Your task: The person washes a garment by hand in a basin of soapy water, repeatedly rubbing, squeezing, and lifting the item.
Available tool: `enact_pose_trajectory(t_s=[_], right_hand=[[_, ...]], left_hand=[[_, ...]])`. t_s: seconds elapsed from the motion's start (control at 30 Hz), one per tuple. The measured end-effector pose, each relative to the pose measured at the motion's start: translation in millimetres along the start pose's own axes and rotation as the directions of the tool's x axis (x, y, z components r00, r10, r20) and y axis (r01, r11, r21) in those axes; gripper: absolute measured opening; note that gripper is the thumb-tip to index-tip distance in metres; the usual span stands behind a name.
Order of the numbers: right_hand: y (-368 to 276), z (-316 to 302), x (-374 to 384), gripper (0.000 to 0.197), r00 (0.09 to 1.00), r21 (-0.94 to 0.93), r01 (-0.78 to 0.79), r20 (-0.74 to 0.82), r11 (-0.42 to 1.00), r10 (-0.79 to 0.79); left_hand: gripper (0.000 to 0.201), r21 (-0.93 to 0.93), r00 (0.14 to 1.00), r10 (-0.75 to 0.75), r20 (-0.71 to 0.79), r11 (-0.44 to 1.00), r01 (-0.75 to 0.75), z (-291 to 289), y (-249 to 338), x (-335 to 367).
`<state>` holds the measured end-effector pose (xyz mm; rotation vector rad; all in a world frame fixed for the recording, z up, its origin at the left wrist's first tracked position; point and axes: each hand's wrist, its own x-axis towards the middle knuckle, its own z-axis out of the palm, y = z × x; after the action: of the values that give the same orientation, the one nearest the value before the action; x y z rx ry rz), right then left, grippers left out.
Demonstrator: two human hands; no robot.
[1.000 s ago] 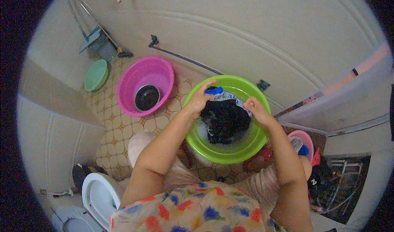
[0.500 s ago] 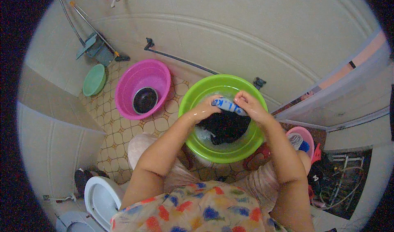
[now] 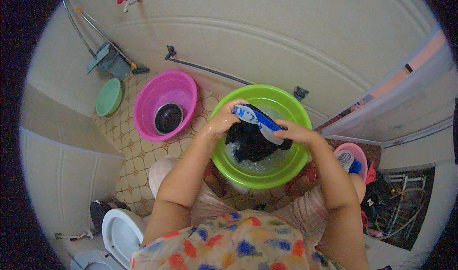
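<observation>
Wet dark cloth garment with a blue-and-white band (image 3: 255, 127) was gripped by left hand (image 3: 224, 121) and right hand (image 3: 293, 132), fingers clenched, above the green plastic basin (image 3: 286, 167); judged heavy, limp, slippery, best held bunched at the band.

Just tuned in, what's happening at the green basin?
A person is hand-washing a dark wet garment with a blue-and-white band over a round lime-green plastic basin on the tiled floor. The left hand and right hand both grip the cloth. A round pink plastic basin sits to the left.
</observation>
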<state>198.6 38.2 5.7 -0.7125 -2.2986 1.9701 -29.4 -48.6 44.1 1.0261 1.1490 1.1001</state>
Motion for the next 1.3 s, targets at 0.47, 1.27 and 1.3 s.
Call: enact_pose_trajectory(t_s=[0.47,1.27,1.3], right_hand=[[-47,-15,-14,0.021,0.83,0.232,0.318,-0.537,0.919,-0.152],[3,-25,12,0.046,0.907,0.513,-0.021,-0.352,0.858,0.232],[10,-22,18,0.046,0.849,0.231,-0.078,-0.494,0.97,0.186]], left_hand=[[0.046,0.504,0.969,-0.154,0.194,0.863,0.036,9,5,-8],[0.028,0.738,0.868,0.346,-0.357,0.674,0.034,-7,-17,22],[0.029,0.778,0.868,0.386,-0.313,0.628,0.001,-6,-31,26]])
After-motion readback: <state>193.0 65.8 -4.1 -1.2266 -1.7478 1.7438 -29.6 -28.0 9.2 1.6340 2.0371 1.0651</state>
